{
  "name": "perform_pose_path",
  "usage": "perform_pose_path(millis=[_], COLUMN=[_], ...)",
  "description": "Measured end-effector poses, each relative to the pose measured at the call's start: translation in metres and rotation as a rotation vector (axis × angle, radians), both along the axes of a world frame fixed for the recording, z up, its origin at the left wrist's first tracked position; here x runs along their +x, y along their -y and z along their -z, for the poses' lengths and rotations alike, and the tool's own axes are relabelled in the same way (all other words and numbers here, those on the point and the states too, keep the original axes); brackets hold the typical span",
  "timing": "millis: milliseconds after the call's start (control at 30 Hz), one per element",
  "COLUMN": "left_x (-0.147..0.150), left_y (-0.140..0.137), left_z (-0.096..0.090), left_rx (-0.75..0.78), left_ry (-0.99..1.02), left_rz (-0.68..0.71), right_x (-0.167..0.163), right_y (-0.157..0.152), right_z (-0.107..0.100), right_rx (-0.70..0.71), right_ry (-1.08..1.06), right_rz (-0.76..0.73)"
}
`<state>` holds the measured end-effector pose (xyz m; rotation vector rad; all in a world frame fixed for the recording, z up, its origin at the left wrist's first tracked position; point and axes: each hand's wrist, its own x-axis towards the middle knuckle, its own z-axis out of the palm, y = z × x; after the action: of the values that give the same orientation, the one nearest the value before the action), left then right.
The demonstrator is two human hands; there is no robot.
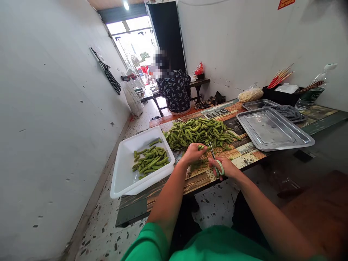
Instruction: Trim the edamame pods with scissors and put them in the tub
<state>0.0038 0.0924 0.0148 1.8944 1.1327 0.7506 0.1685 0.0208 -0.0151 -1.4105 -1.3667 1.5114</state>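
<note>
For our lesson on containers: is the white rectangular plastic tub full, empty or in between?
In between: slender green pods lie inside the white tub, leaving some of its floor bare.

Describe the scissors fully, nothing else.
The scissors have slim, shiny blades that look like metal, and pale green looped handles, perhaps plastic. The right hand grips them by the handles, above the near side of the table. They point away from the person and slightly left, with the blades apparently a little parted, close to the pod in the left hand. Whether the blades touch it is too small to tell.
</note>
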Motion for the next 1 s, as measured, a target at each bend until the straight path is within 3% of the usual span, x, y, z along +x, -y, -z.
perform_pose_path(millis=[200,567,800,1000], left_x=[-0.002,-0.003,0.004,0.014], left_y=[0.002,-0.001,-0.003,-0.001], left_z=[0.003,0.005,0.004,0.009], left_rx=[-0.168,-0.295,-0.518,-0.506], left_ry=[0.088,0.150,0.484,0.624], left_rz=[0.037,0.066,-0.065,-0.176], right_x=[0.000,0.002,-0.001,-0.002], right_y=[0.000,0.000,0.003,0.002], right_z=[0.003,0.010,-0.006,-0.005], right_rx=[0.019,0.106,0.002,0.011], right_ry=[0.004,0.088,-0.054,-0.041], right_rz=[0.009,0.063,0.002,0.006])
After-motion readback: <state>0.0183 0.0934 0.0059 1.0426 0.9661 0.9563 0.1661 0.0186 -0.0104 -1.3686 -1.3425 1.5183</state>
